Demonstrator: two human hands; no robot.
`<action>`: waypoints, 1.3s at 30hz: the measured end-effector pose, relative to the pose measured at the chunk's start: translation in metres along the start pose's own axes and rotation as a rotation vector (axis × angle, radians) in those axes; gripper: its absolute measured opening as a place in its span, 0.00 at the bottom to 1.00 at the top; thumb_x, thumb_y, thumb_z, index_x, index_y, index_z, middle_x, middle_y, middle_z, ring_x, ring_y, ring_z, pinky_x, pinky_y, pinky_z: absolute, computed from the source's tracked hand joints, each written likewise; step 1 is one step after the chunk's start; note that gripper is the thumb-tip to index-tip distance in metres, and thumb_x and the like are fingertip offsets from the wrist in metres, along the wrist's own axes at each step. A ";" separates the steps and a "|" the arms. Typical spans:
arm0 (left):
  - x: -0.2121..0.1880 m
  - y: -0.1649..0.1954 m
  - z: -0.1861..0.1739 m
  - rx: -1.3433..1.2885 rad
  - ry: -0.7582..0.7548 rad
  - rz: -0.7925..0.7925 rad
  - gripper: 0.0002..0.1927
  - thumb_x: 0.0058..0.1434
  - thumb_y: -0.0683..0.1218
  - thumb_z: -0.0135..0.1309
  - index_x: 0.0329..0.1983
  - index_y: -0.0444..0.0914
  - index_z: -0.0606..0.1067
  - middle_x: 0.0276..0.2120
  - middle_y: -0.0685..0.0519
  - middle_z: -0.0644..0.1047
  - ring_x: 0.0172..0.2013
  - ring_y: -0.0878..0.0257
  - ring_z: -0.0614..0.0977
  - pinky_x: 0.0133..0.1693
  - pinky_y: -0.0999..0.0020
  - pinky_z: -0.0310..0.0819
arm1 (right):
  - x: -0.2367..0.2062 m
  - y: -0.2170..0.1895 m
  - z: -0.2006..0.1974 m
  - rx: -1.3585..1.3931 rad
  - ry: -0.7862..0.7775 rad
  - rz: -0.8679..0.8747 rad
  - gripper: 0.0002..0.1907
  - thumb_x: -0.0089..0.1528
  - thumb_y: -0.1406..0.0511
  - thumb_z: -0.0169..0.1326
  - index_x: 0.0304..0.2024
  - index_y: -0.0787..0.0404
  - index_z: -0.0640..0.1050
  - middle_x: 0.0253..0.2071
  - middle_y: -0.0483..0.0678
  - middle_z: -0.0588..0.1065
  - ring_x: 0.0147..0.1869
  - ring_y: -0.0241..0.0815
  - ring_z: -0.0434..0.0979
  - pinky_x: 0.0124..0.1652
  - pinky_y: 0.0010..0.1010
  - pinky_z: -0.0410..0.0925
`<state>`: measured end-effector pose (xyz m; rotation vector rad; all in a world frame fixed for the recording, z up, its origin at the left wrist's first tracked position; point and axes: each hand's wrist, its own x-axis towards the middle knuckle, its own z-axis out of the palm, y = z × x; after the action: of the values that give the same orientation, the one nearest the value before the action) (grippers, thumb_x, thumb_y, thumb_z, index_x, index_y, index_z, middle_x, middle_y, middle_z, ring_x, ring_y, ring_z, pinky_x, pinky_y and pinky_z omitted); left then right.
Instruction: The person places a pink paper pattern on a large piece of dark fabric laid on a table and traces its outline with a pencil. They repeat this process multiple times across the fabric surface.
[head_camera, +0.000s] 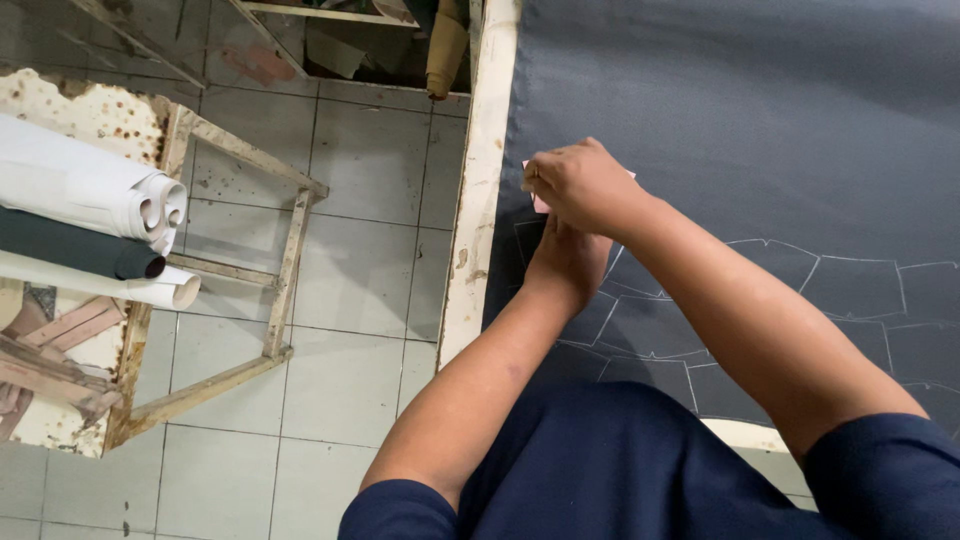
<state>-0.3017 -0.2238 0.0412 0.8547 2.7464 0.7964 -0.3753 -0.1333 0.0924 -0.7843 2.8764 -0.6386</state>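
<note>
**Marking pattern outlines on dark cloth**

Looking down from my head camera, I saw dark grey fabric (740, 110) spread over a worktable with a worn pale edge (480, 200). My right hand (580, 185) was closed on a small pink piece, probably tailor's chalk (538, 203), near the cloth's left side. My left hand (565, 262) lay just beneath it; I could not tell its grip. White chalk outlines (800, 275) ran rightward. I judged tracing was under way; the next stroke called for steady pressure. Fabric rolls (90, 225) sat on a rack at left.
</note>
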 end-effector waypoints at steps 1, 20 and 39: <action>0.000 -0.001 0.001 0.047 0.029 0.040 0.24 0.68 0.41 0.43 0.66 0.25 0.60 0.66 0.30 0.59 0.68 0.38 0.62 0.70 0.50 0.54 | 0.004 0.003 -0.001 -0.015 0.022 -0.004 0.08 0.67 0.61 0.55 0.37 0.59 0.79 0.31 0.46 0.80 0.38 0.47 0.80 0.46 0.42 0.67; -0.006 -0.006 -0.002 0.241 0.106 0.154 0.22 0.61 0.39 0.49 0.58 0.26 0.67 0.58 0.28 0.66 0.60 0.35 0.69 0.65 0.48 0.63 | 0.007 0.014 -0.008 0.061 0.265 -0.061 0.07 0.67 0.67 0.54 0.38 0.65 0.80 0.34 0.52 0.80 0.38 0.53 0.82 0.43 0.44 0.71; -0.007 -0.009 0.011 0.237 0.292 0.174 0.18 0.66 0.40 0.46 0.58 0.30 0.70 0.60 0.26 0.67 0.61 0.34 0.72 0.62 0.49 0.70 | -0.038 0.030 -0.027 0.060 0.230 0.172 0.08 0.68 0.66 0.56 0.39 0.65 0.81 0.36 0.53 0.81 0.39 0.52 0.82 0.41 0.39 0.73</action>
<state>-0.2974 -0.2291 0.0273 1.1155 3.1043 0.6793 -0.3624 -0.0805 0.1038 -0.4758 3.0667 -0.8390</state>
